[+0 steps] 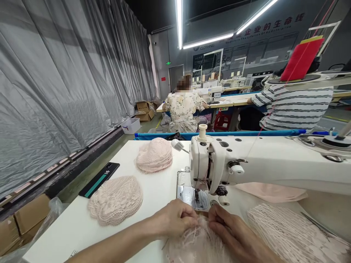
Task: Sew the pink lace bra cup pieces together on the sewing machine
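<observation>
Both my hands pinch a piece of pale pink lace (197, 244) just in front of the needle plate (193, 197) of a white sewing machine (246, 164). My left hand (175, 218) is closed on the lace's left edge. My right hand (227, 230) is closed on its right edge, fingertips near the presser foot. The two hands almost touch.
Two stacks of pink lace pieces (116, 200) (155, 155) lie on the white table (153, 190) to the left, beside a black phone (100, 179). More lace (290, 233) lies at right. Two people sit at machines ahead. Grey curtain and cardboard boxes (144, 110) line the left.
</observation>
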Demonstrator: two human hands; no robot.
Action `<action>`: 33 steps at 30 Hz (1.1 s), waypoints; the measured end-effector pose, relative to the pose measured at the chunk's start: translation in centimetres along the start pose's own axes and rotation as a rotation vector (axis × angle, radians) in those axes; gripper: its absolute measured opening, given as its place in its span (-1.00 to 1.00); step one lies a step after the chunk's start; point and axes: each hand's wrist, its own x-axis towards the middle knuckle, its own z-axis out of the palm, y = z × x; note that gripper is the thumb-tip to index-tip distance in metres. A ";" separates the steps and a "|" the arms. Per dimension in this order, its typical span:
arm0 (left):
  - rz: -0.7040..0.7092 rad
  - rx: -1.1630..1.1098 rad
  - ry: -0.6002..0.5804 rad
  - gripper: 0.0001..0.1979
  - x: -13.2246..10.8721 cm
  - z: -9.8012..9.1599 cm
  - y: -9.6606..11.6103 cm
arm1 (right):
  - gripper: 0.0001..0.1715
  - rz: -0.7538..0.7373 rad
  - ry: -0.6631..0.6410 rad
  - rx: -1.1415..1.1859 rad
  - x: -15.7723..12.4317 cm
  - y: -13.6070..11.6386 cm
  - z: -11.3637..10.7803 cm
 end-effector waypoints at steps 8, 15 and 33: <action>-0.006 -0.061 0.152 -0.86 0.5 0.4 0.1 | -0.82 0.116 0.084 0.071 0.0 0.5 0.7; -0.057 -0.084 0.113 -0.68 0.3 0.3 -0.1 | -0.93 0.092 0.093 0.198 0.1 0.0 0.7; 0.031 0.281 0.206 -0.92 1.7 0.2 0.6 | -0.75 -0.499 0.310 -0.738 -0.5 1.9 1.3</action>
